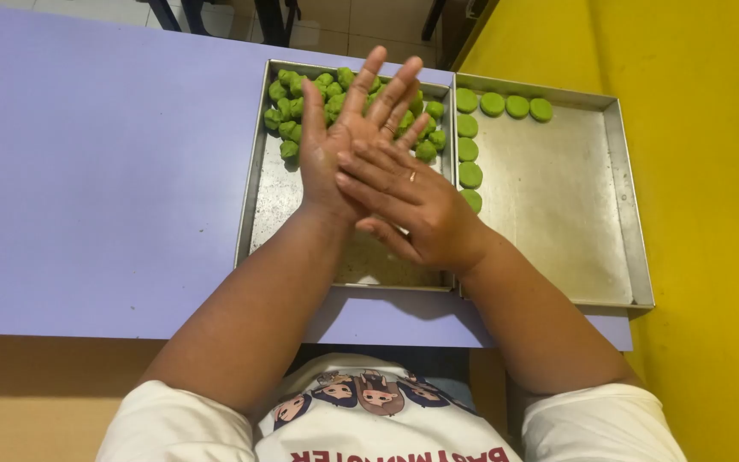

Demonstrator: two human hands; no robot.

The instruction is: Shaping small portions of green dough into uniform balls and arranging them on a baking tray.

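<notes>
1. White shirt [387,428] sits at 6 o'clock, nearest the lens, with a row of cartoon heads and red lettering across the chest.
2. Both forearms rise from its sleeves toward the middle of the view, over the near edge of a lilac table [87,171].
3. Left hand [348,128] is upright and flat, fingers spread and pointing to 12 o'clock, thumb out to 11 o'clock.
4. Right hand [408,205] lies across the left palm, fingers together and pointing to 10 o'clock, a thin ring on one finger.
5. Palms are pressed together; whether anything lies between them cannot be told.
6. Left tray [254,197], a rectangular metal pan, lies under the hands.
7. Green dough lumps [297,107], rough and rounded, are heaped in its far end at 12 o'clock, partly hidden behind the left fingers; its near half shows only crumbs.
8. Right tray [617,197], a like pan, touches the left tray along its side at 3 o'clock from the hands.
9. Flat green discs [470,150] line that tray: one column down its left wall and one row along its far wall, each disc just beside the next.
10. Yellow surface [712,214] fills the view from 1 to 5 o'clock.
11. Tiled floor and dark furniture legs [271,17] show beyond the table at 12 o'clock.
</notes>
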